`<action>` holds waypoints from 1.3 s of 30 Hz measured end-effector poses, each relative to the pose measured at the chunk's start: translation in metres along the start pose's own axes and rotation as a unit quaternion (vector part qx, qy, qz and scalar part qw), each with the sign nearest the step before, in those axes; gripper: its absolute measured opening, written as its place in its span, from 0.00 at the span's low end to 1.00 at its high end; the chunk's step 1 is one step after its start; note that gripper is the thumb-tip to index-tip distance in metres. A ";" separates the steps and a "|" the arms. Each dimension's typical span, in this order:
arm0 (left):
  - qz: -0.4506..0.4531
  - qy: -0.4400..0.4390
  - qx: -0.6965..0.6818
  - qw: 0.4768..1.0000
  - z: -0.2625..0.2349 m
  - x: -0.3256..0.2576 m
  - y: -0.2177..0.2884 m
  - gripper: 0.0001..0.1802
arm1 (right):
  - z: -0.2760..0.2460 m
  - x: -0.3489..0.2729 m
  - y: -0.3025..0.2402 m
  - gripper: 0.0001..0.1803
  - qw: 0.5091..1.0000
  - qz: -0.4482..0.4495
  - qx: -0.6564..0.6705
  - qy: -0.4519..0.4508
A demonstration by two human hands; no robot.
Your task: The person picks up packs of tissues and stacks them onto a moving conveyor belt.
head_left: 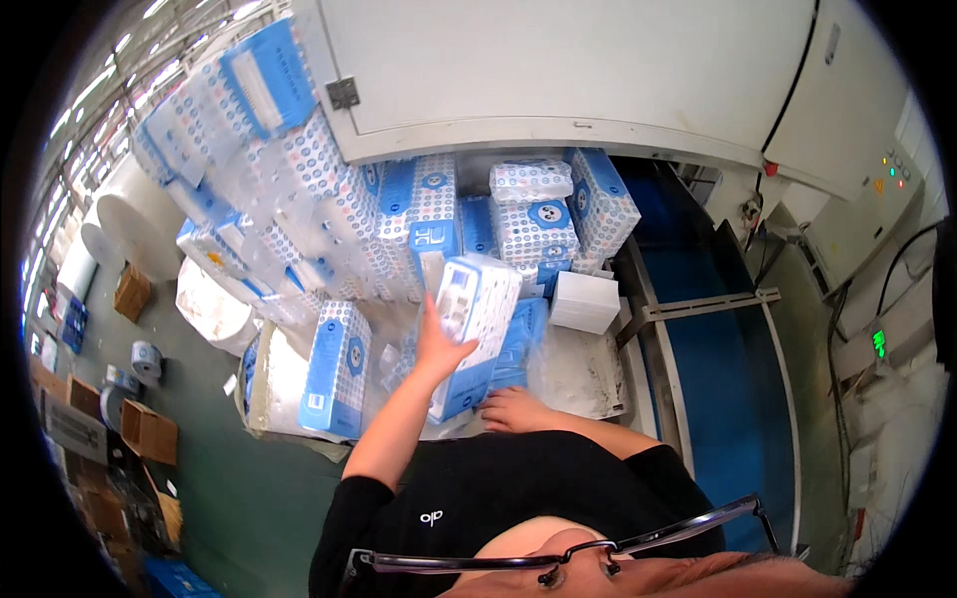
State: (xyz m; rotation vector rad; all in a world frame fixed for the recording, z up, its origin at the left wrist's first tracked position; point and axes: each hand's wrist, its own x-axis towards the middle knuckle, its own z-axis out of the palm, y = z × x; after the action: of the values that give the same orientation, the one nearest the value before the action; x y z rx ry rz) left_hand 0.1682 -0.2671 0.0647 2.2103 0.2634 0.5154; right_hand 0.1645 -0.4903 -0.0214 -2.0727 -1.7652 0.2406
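**Pack of tissue held up between two hands**

Hands grip one blue-and-white tissue pack, which stands tilted on end in front of the person's chest. The left hand lies flat against the pack's left face, fingers spread and pointing up, thumb curled toward the front; it presses rather than wraps. The right hand sits at the pack's lower end, fingers folded under the bottom corner, though how tightly they close cannot be told from this view.

Just beyond the left fingertips, further packs of the same dotted blue-and-white kind crowd together in a stack against the foot of a large pale machine housing. Above and to the left of those fingers a blurred heap of wrapped packs rises toward the picture's rim. Below and left of the left wrist, another pack stands upright on a white surface.

To the right of the right hand's fingers, a plain white block rests near the held pack's upper right corner, just apart from it. Further right runs a blue conveyor belt, crossed by a metal bar. Well to the left of both hands, big white paper rolls and brown cardboard boxes stand on the green floor.
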 end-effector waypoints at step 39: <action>-0.107 0.064 0.108 0.986 -0.048 -0.069 -0.128 0.14 | -0.054 0.174 0.032 0.33 0.933 0.164 0.099 -0.303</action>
State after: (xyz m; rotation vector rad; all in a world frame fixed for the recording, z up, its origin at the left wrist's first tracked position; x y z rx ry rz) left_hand 0.0831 -0.1775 -0.0257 2.3232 0.6456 0.5309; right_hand 0.2462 -0.3351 0.0370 -2.2762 -1.5816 1.2183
